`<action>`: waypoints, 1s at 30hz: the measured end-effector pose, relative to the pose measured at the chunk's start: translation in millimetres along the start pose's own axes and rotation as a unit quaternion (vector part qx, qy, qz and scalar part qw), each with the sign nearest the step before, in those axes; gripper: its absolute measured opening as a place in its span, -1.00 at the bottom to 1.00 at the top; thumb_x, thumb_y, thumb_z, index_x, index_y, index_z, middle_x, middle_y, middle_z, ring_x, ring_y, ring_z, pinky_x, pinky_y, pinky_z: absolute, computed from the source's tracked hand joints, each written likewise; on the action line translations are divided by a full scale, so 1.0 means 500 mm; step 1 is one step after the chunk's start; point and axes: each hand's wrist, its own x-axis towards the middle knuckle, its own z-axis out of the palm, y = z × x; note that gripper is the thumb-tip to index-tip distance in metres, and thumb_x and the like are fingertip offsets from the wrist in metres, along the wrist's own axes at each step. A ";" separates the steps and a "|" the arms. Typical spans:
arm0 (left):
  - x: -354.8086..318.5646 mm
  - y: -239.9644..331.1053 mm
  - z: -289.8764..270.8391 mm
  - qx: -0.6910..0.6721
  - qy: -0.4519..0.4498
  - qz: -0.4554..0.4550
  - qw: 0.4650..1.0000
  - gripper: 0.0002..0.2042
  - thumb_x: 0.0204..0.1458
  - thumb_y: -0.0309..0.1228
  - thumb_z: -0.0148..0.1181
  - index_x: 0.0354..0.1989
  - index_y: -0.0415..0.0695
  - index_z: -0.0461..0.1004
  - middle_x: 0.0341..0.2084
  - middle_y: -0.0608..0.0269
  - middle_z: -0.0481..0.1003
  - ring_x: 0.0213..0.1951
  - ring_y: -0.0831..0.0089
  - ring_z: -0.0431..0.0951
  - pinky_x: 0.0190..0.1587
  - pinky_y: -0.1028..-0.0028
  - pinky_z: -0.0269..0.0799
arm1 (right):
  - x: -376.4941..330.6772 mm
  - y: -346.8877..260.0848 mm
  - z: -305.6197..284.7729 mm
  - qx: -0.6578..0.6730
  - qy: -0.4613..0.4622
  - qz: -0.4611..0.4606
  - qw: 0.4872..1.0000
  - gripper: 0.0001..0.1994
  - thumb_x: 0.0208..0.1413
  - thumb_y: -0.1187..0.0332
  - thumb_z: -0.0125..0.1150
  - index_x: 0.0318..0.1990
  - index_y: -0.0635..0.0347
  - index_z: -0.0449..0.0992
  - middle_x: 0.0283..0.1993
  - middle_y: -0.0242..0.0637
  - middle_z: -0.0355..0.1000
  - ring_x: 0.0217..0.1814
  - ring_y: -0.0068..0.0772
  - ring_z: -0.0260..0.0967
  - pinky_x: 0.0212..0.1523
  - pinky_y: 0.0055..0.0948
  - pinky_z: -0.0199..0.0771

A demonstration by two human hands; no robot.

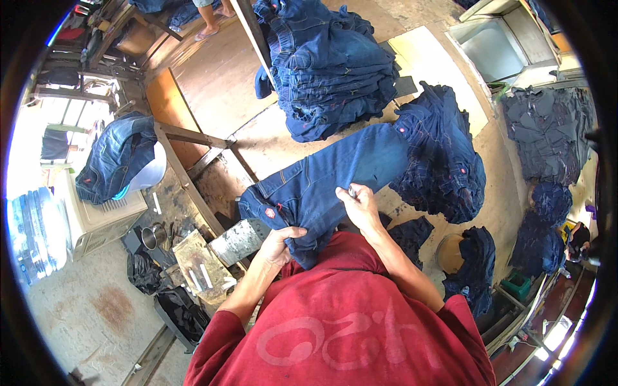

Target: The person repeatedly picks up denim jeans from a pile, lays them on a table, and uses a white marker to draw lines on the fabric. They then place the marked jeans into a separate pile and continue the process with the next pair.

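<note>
A pair of dark blue jeans [309, 183] lies stretched in front of me, its far end reaching up and right to the heap of jeans. A small red-and-white tag shows on its near left part. My left hand [281, 246] is closed on the near edge of these jeans, thumb on top of the cloth. Over the middle of the leg, my right hand [362, 207] is closed with its fingertips against the fabric. A small greyish thing peeks out between its fingers, too hidden to name.
A tall stack of folded jeans [328, 71] stands ahead. A loose heap of jeans [444, 154] lies at the right. To the left are a wooden frame [193, 186], a metal mug [153, 237] and a stained board [196, 267]. Dark garments [547, 128] lie far right. Another person's foot [208, 32] shows at the top.
</note>
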 end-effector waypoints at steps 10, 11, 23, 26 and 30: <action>-0.026 -0.002 0.001 0.034 0.026 0.025 0.999 -0.50 -0.01 -0.71 0.29 0.19 -0.41 0.51 -0.05 -0.08 0.71 -0.09 0.08 0.78 0.05 0.11 0.75 | -0.011 -0.001 0.012 0.005 -0.002 -0.007 1.000 -0.50 0.32 0.21 0.42 -0.57 0.22 0.30 -0.62 -0.51 0.14 -0.50 -0.64 0.03 -0.48 -0.29 0.11; -0.027 -0.001 -0.001 0.036 0.029 0.028 0.999 -0.53 -0.01 -0.70 0.29 0.16 -0.41 0.52 -0.07 -0.08 0.71 -0.10 0.08 0.78 0.04 0.11 0.75 | -0.013 -0.002 0.013 0.004 -0.001 -0.005 1.000 -0.50 0.32 0.22 0.43 -0.57 0.22 0.30 -0.62 -0.51 0.14 -0.50 -0.64 0.03 -0.48 -0.30 0.11; -0.041 0.012 -0.003 0.054 -0.013 0.010 0.998 -0.75 0.01 -0.66 0.31 -0.09 -0.42 0.64 -0.21 -0.07 0.73 -0.19 0.14 0.79 -0.02 0.18 0.76 | -0.025 0.000 0.022 0.017 -0.006 -0.006 1.000 -0.51 0.32 0.23 0.43 -0.55 0.21 0.27 -0.59 -0.50 0.11 -0.47 -0.64 0.02 -0.46 -0.30 0.11; -0.040 0.016 -0.006 0.035 -0.038 -0.005 0.999 -0.72 0.05 -0.69 0.35 -0.03 -0.42 0.65 -0.15 -0.06 0.73 -0.16 0.19 0.79 0.02 0.21 0.74 | -0.024 0.004 0.028 0.006 -0.001 -0.012 1.000 -0.51 0.32 0.23 0.42 -0.55 0.21 0.27 -0.59 -0.50 0.11 -0.47 -0.64 0.02 -0.46 -0.30 0.11; -0.041 0.012 -0.008 0.048 -0.008 0.005 0.999 -0.73 0.05 -0.68 0.36 -0.04 -0.40 0.65 -0.17 -0.04 0.73 -0.16 0.20 0.78 0.02 0.19 0.73 | -0.020 -0.002 0.027 0.012 -0.010 -0.020 1.000 -0.51 0.33 0.22 0.41 -0.56 0.21 0.29 -0.58 -0.52 0.12 -0.45 -0.66 0.01 -0.45 -0.33 0.09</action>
